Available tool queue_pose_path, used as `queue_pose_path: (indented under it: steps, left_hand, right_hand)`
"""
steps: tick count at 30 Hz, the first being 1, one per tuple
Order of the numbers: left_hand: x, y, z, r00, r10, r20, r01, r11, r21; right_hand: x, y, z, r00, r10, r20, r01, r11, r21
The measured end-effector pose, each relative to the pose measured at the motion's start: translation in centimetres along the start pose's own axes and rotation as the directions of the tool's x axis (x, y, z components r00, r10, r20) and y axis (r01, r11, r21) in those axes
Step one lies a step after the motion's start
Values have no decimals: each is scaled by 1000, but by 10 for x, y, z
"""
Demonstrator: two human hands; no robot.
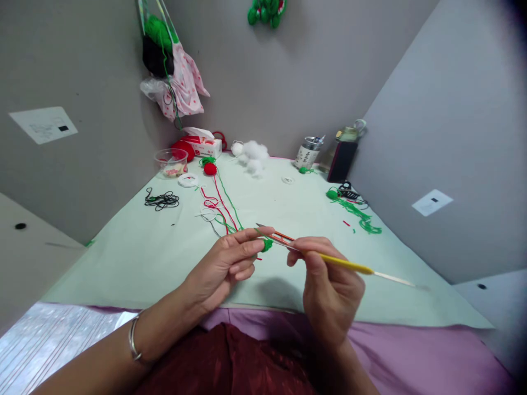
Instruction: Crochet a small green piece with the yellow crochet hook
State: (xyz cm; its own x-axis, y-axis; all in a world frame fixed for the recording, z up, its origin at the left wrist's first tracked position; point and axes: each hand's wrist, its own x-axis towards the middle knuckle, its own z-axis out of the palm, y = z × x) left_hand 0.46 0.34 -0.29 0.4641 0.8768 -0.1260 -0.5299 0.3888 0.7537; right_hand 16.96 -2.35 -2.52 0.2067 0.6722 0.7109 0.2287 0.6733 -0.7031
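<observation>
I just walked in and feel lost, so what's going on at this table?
A person's left hand pinches a small green yarn piece. The right hand holds a yellow-handled tool, its thin shaft pointing toward the piece; whether they touch is hard to tell. A red ball and white fluff lie farther back on the table.

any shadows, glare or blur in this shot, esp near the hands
Head view: soft shadow on the table between left hand and right hand; head view: the yellow tool's far metal end fades into blur; head view: brightest, near glare, on the striped patch at lower left; head view: darkened right edge.
</observation>
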Motion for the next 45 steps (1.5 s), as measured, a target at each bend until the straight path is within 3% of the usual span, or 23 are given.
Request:
queue_pose_path:
  steps: [3,7,12,15,20,23,28,30,32,33,35,37,40,42,45]
  left_hand:
    - [-1,-1,2,998,57,-2,-57,995,87]
    - [-3,-4,3,994,109,11,-109,973,206]
    - [-5,-3,0,992,127,-3,-122,958,261]
    - [-6,-2,-1,989,146,-5,-138,944,301]
    - [-8,0,-1,974,223,-32,-188,885,427]
    - [-9,0,1,961,273,-41,-219,844,490]
    - [-11,-5,4,936,348,-54,-276,820,501]
    - [-10,-8,5,955,289,-63,-239,880,411]
    - [-8,-8,5,990,134,-42,-120,962,246]
    - [-7,-7,5,998,59,-24,-55,985,163]
    - [-6,-5,4,1000,-20,-9,21,999,48]
    - [-5,-3,5,1000,-6,-22,7,1000,19]
    - [-6,-3,7,998,60,-14,-59,996,67]
    - [-6,-6,8,995,96,-2,-95,990,107]
    - [-6,-9,8,989,144,-36,-138,982,127]
  right_hand:
    - [4,0,-1,991,131,36,-135,979,155]
    - [3,2,1,989,132,73,-141,982,125]
    - [4,3,-2,975,204,86,-220,935,277]
    - [4,0,-3,978,184,100,-205,940,271]
    - [-3,-5,-6,993,-22,115,22,1000,0]
    - [-5,-5,-8,973,-143,180,158,985,-68]
    - [-8,2,-6,947,-237,216,280,939,-198]
    - [-11,5,-2,910,-349,224,409,847,-339]
    - [-13,7,2,882,-424,206,471,771,-428]
    - [-13,6,3,888,-422,183,459,781,-423]
    - [-11,3,3,941,-322,101,338,887,-316]
    - [-6,-1,1,988,-152,14,153,980,-128]
    - [0,-4,0,999,32,0,-32,997,70]
    - [1,-3,1,999,23,45,-25,998,57]
    - [-5,2,5,991,-102,90,109,991,-79]
